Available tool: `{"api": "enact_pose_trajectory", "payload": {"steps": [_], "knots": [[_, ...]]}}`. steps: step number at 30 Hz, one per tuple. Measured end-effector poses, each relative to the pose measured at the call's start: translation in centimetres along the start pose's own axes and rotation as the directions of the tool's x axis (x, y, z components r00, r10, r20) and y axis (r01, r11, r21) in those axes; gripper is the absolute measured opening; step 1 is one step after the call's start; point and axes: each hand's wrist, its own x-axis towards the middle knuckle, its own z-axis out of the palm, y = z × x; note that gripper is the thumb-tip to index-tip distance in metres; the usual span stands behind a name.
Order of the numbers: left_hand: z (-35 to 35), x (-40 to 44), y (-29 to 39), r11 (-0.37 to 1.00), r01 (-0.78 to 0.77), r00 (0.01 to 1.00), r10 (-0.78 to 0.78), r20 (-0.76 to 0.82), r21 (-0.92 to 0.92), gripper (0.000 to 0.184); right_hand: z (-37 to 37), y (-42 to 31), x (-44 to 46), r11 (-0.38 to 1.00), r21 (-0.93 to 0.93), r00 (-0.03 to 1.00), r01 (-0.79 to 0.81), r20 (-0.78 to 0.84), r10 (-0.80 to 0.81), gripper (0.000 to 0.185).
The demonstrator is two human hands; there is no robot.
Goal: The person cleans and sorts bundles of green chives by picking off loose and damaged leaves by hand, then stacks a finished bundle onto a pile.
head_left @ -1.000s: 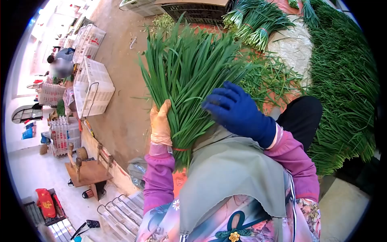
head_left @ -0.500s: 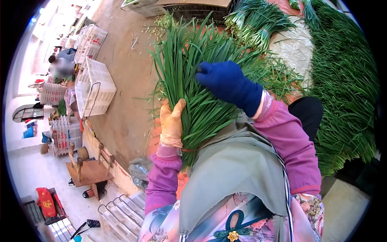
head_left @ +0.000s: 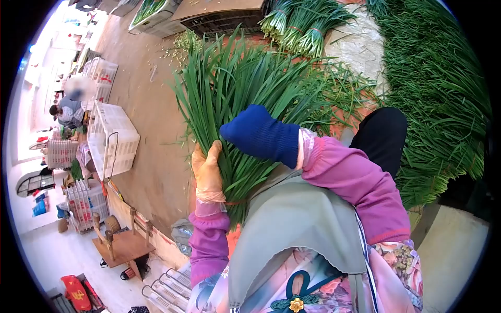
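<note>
A large bunch of garlic chives with long flat green leaves lies before me, its lower end near my lap. My left hand, in an orange glove, is closed round the left side of the bunch, thumb uppermost. A thin reddish band crosses the bunch just below that hand. My right hand, in a dark blue knitted glove, is curled closed over the middle of the leaves, close to the left thumb. Its fingertips are turned away, so what they pinch is hidden.
Tied chive bundles lie at the back beside a dark crate. A big heap of chives fills the right. Loose leaves litter the floor. White baskets, a wooden stool and another person are at the left.
My right hand has moved down and toward my left hand, from the upper leaves to beside the left thumb. The left hand keeps its hold. The whole view has shifted slightly.
</note>
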Motion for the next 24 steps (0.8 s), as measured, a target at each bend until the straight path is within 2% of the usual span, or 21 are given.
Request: {"api": "enact_pose_trajectory", "payload": {"steps": [2, 3, 4, 5, 7, 8, 9, 10, 11, 13, 14, 15, 17, 18, 19, 20, 21, 23, 24], "knots": [[-0.4, 0.2, -0.1, 1.0, 0.02, 1.0, -0.02, -0.003, 0.017, 0.022, 0.0, 0.4, 0.2, 0.983, 0.177, 0.998, -0.044, -0.04, 0.052, 0.011], [-0.5, 0.4, -0.1, 0.999, 0.038, 0.999, -0.038, -0.012, 0.033, 0.022, -0.2, 0.8, 0.2, 0.983, 0.175, 0.997, -0.049, -0.045, 0.057, 0.011], [-0.3, 0.5, 0.0, 0.999, 0.04, 0.999, -0.039, -0.034, 0.027, 0.019, -1.1, 1.2, 0.1, 0.762, 0.631, 0.962, -0.143, -0.09, 0.256, 0.013], [-0.7, 0.6, 0.0, 0.999, 0.042, 0.998, -0.04, -0.038, 0.028, 0.019, -2.1, 1.6, -0.1, 0.339, 0.931, 0.898, -0.137, -0.028, 0.438, 0.016], [-1.9, 1.0, -0.1, 0.992, 0.102, 0.994, -0.105, 0.04, 0.073, 0.045, -4.8, 3.9, -1.3, 0.113, 0.983, 0.844, -0.142, 0.061, 0.532, 0.023], [-2.1, 0.4, 0.4, 0.992, 0.102, 0.994, -0.105, 0.035, 0.073, 0.045, -5.9, 4.7, -2.6, 0.116, 0.986, 0.816, -0.121, 0.033, 0.577, 0.024], [-2.3, -0.7, 1.3, 0.989, -0.012, 0.998, 0.003, 0.064, 0.147, 0.06, -7.0, 5.6, -4.0, 0.123, 0.987, 0.785, -0.1, 0.002, 0.62, 0.025], [-2.6, -1.8, 1.9, 0.968, -0.128, 0.989, 0.107, 0.106, 0.217, 0.076, -8.3, 6.0, -5.7, 0.21, 0.968, 0.728, -0.137, -0.045, 0.684, 0.025], [-3.4, -3.0, 2.2, 0.947, -0.121, 0.988, 0.086, 0.13, 0.298, 0.107, -9.3, 6.2, -7.7, 0.285, 0.941, 0.663, -0.182, -0.097, 0.743, 0.025], [-5.0, -5.6, 0.7, 0.886, -0.237, 0.959, 0.148, 0.24, 0.4, 0.12, -10.2, 7.5, -12.4, 0.207, 0.95, 0.507, -0.233, -0.063, 0.86, 0.024], [-5.0, -6.4, 0.1, 0.727, -0.297, 0.949, 0.155, 0.273, 0.619, 0.13, -10.2, 8.0, -14.6, 0.171, 0.946, 0.421, -0.275, -0.041, 0.906, 0.025], [-4.1, -7.0, 0.1, 0.565, -0.325, 0.945, 0.169, 0.279, 0.758, 0.132, -9.7, 8.3, -16.3, 0.131, 0.941, 0.334, -0.312, -0.021, 0.942, 0.025], [-4.2, -6.4, -0.8, 0.435, -0.337, 0.937, 0.239, 0.253, 0.835, 0.126, -7.9, 8.1, -18.6, 0.081, 0.953, 0.309, -0.291, 0.014, 0.951, 0.025], [-4.2, -6.0, -0.6, 0.428, -0.33, 0.939, 0.243, 0.245, 0.842, 0.126, -7.1, 8.1, -19.1, 0.043, 0.965, 0.279, -0.259, 0.032, 0.96, 0.026], [-4.4, -5.3, -0.1, 0.5, -0.276, 0.96, 0.188, 0.209, 0.821, 0.121, -6.6, 8.1, -18.8, 0.038, 0.967, 0.287, -0.252, 0.037, 0.957, 0.026], [-4.8, -4.5, 0.6, 0.568, -0.221, 0.975, 0.13, 0.179, 0.793, 0.115, -6.2, 8.0, -18.4, 0.042, 0.945, 0.33, -0.324, 0.071, 0.941, 0.026], [-5.7, -3.4, 1.0, 0.653, -0.226, 0.972, 0.101, 0.213, 0.723, 0.11, -6.0, 7.8, -17.8, 0.056, 0.918, 0.369, -0.393, 0.102, 0.924, 0.026], [-7.5, -1.8, 2.3, 0.921, -0.008, 0.977, -0.076, 0.201, 0.389, 0.1, -6.6, 7.4, -17.1, 0.061, 0.913, 0.394, -0.404, 0.113, 0.912, 0.025], [-8.7, -1.2, 3.5, 0.925, 0.128, 0.954, -0.214, 0.209, 0.359, 0.085, -6.7, 7.4, -17.1, 0.053, 0.905, 0.419, -0.422, 0.143, 0.897, 0.025]]}}
